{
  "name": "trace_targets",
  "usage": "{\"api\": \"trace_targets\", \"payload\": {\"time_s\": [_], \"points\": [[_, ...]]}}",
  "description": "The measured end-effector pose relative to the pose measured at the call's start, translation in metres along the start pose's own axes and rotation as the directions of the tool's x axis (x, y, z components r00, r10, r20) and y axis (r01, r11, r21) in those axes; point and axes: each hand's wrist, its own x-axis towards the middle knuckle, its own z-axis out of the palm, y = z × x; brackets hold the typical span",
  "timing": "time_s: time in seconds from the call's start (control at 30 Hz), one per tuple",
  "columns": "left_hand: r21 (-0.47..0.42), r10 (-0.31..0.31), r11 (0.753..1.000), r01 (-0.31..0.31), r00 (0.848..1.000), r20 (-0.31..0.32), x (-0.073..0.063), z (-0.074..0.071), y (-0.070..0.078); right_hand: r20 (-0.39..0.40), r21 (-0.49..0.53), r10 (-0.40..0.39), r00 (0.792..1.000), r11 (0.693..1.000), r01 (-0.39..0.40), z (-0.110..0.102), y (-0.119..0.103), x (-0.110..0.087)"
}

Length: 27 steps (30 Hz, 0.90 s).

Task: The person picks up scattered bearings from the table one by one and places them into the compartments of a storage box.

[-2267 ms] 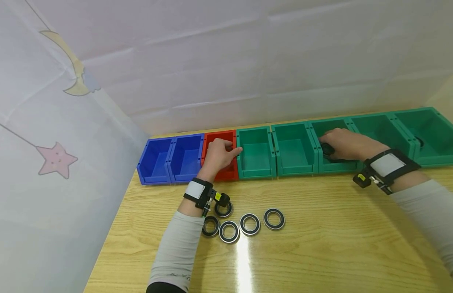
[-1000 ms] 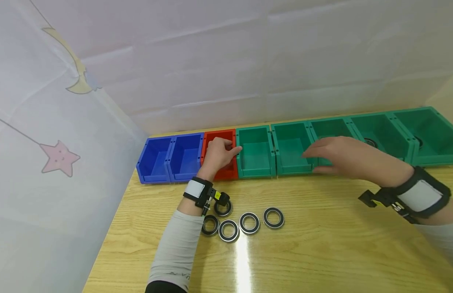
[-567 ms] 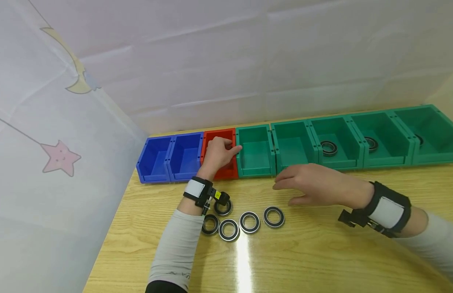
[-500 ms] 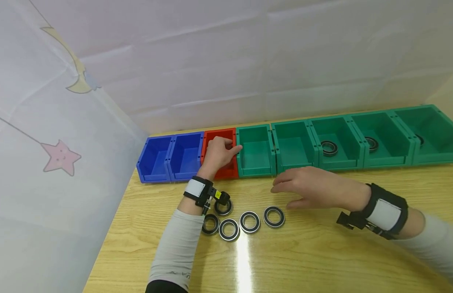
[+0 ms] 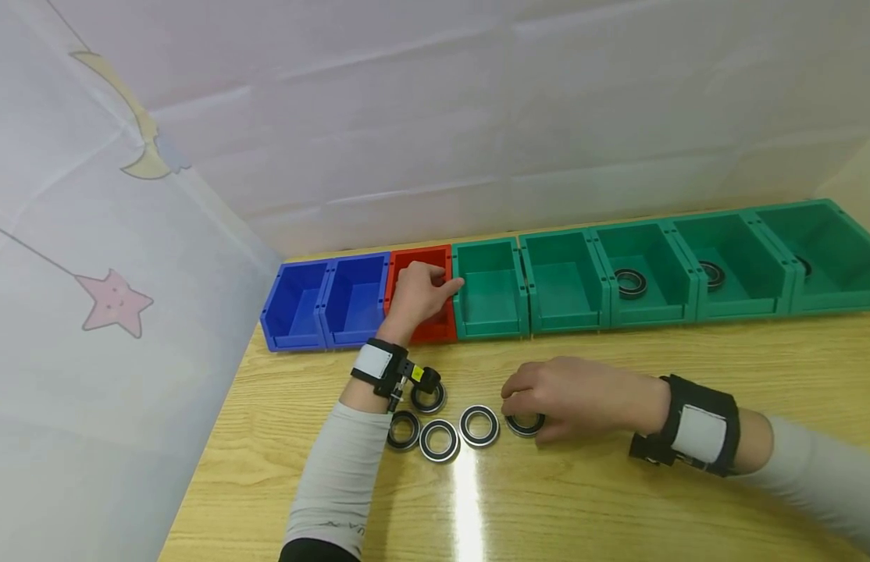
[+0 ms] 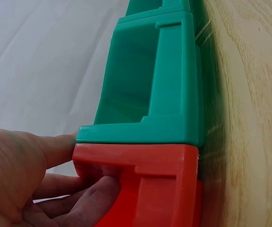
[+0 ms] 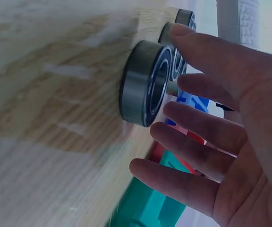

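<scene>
In the head view my left hand point(image 5: 417, 293) is at the red bin point(image 5: 438, 332), fingers inside it and thumb over the wall shared with the green bin point(image 5: 491, 324). The left wrist view shows that thumb by the two bins' meeting rims, fingers curled into the red one, pinching the wall. My right hand point(image 5: 572, 394) hovers over the rightmost loose ball bearing point(image 5: 523, 432), partly covering it. In the right wrist view its fingers are spread around the black-sealed steel bearing point(image 7: 135, 85), with a gap on both sides.
Several more bearings, among them one nearby point(image 5: 465, 426), lie left of my right hand. Single bearings sit in green bins on the right, one point(image 5: 635, 293) in the nearest of these. Two blue bins point(image 5: 297, 341) end the row at left, against a draped wall.
My right hand has come out of a green bin, leaving a bearing there, and moved left and down to the rightmost loose bearing. The left hand has stayed put.
</scene>
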Motion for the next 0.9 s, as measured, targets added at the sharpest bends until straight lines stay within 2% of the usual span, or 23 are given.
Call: {"api": "trace_targets", "payload": {"time_s": [0.2, 0.47, 0.9], "points": [[0.004, -0.004, 1.000, 0.004, 1.000, 0.001, -0.0002, -0.0004, 0.0008, -0.004, -0.024, -0.017, 1.000, 1.000, 0.017, 0.0052, -0.0016, 0.0022], [0.008, 0.002, 1.000, -0.002, 1.000, 0.006, 0.0005, 0.0005, 0.0004, 0.028, -0.035, -0.011, 1.000, 0.999, 0.012, 0.0089, -0.0027, 0.0044], [0.009, 0.001, 1.000, -0.001, 1.000, -0.001, 0.0008, 0.0002, -0.0008, 0.052, -0.086, -0.038, 0.998, 0.995, 0.043, 0.0090, -0.0049, 0.0098]]}}
